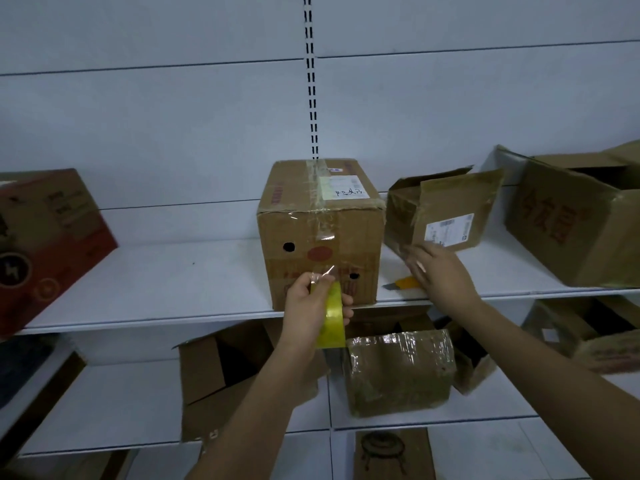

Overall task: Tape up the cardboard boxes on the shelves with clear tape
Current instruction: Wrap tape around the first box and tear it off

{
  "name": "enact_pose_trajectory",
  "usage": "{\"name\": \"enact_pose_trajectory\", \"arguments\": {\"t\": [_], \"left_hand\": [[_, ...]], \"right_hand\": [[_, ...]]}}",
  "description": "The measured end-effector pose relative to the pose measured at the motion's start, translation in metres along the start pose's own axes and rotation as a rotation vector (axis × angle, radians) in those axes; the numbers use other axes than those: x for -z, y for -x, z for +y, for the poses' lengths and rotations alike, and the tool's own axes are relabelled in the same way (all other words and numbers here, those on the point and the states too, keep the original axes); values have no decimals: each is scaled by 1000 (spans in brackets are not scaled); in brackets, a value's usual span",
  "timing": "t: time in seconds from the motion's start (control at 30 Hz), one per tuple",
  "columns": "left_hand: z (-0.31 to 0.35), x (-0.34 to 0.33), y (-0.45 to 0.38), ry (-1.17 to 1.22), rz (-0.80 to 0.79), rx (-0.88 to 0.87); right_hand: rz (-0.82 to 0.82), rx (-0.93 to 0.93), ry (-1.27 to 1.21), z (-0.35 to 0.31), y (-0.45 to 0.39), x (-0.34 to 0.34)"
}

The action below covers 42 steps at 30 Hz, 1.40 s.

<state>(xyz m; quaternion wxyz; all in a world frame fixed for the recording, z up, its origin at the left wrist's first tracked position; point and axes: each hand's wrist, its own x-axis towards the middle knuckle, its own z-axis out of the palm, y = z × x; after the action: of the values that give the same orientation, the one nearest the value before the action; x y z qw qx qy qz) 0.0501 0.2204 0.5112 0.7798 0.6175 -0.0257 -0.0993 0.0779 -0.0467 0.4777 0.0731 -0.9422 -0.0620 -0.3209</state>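
Note:
A taped cardboard box (320, 230) with two round holes and a red spot stands in the middle of the upper shelf (166, 285). In front of it my left hand (310, 306) grips a yellowish roll of clear tape (332, 317), thumb on the loose tape end. To the right my right hand (440, 271) reaches with fingers spread to the lower edge of a small open box (446, 213) with a white label. A yellow box cutter (403, 283) lies on the shelf just under that hand.
A red and brown box (45, 237) sits at the left, a large open box (575, 216) at the right. On the lower shelf lie an open box (221, 372), a tape-wrapped box (398, 372) and further boxes (595, 334) to the right.

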Motion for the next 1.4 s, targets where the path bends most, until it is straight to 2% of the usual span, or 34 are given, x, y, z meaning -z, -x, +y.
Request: {"name": "enact_pose_trajectory", "arguments": {"t": [0.13, 0.2, 0.27, 0.37, 0.47, 0.57, 0.83, 1.0, 1.07, 1.17, 1.2, 1.3, 1.33, 1.4], "left_hand": [[7, 6, 2, -13, 8, -41], [9, 8, 2, -18, 13, -54], [10, 9, 2, -25, 21, -55], [10, 11, 3, -32, 21, -55], [9, 13, 5, -23, 23, -48], [10, 17, 7, -25, 31, -49], [16, 21, 11, -44, 30, -69], [25, 20, 16, -82, -9, -98], [30, 21, 18, -114, -29, -117], [41, 25, 19, -188, -78, -164], [46, 26, 20, -211, -104, -184], [62, 28, 21, -294, -165, -226], [68, 28, 22, -342, -175, -230], [80, 28, 23, -466, -198, -236]], "right_hand": [[393, 61, -133, -61, -38, 43], [516, 149, -113, -89, -58, 59], [563, 233, -56, -114, -74, 63], [456, 330, 30, -138, -89, 52], [326, 291, 38, -144, -98, 36], [315, 242, -28, -143, -98, 28], [229, 302, 114, -134, -83, 28], [153, 287, 107, -136, -77, 29], [135, 273, 15, -136, -76, 35], [197, 200, -362, -142, -65, 57], [163, 194, -477, -146, -59, 66], [-121, 164, -696, -162, -45, 87], [-164, 137, -707, -164, -45, 91], [-141, 38, -711, -165, -48, 98]]}}
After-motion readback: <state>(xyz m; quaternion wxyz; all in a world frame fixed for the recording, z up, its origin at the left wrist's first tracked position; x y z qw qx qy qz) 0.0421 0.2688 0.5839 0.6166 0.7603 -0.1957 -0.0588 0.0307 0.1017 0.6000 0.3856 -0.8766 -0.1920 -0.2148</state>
